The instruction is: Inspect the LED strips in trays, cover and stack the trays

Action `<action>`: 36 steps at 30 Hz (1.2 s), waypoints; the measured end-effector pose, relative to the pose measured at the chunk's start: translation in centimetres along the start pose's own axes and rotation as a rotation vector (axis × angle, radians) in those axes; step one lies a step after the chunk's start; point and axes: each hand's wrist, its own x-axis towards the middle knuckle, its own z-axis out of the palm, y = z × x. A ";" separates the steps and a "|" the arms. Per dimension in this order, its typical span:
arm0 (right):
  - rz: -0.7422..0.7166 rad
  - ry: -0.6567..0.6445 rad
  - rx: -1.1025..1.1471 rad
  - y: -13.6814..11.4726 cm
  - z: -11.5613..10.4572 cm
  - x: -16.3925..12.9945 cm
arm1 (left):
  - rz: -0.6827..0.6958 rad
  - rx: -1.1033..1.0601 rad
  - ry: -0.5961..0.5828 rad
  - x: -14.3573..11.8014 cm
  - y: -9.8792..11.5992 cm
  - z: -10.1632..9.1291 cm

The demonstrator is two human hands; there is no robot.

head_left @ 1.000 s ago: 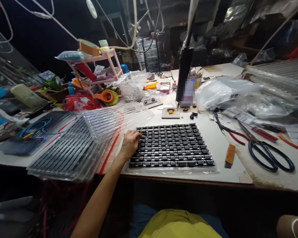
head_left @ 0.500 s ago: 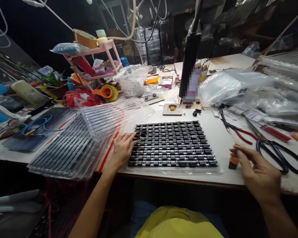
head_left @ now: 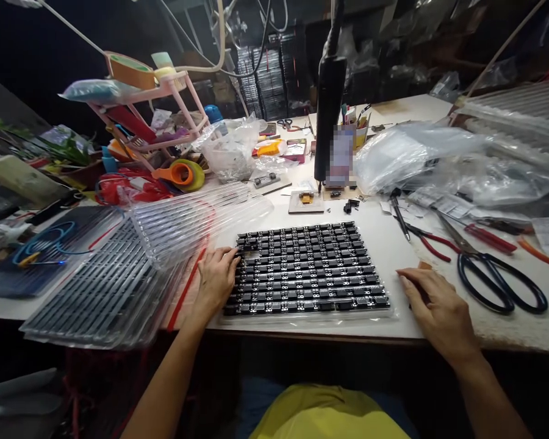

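Left hand [head_left: 217,277]: fingers bunched, tips at the left edge of the tray [head_left: 320,320]; cannot tell if they pinch one of its black parts [head_left: 302,274]. Tray lies flat just right of this hand, long axis running across toward the right hand [head_left: 439,308]; left is nearer. Right hand: half curled, beside a brown block [head_left: 424,265], grip unclear. Scissors [head_left: 501,283] to its right.

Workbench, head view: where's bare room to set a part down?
Best: the white tabletop between the tray of black modules, the red-handled pliers and the right hand. A narrower strip lies between that tray and the small plate. Crowded: left, with stacked trays and a clear tray; right, around the scissors.
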 end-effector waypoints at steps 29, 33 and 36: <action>0.139 0.066 0.033 -0.2 -0.3 -0.2 | 0.102 -0.014 -0.047 0.6 0.0 0.0; 0.119 0.087 0.014 0.1 -0.2 -0.3 | 0.114 0.027 -0.062 0.3 0.0 0.1; 0.108 0.109 0.003 0.3 0.0 -0.3 | 0.116 0.055 -0.058 0.2 -0.3 -0.3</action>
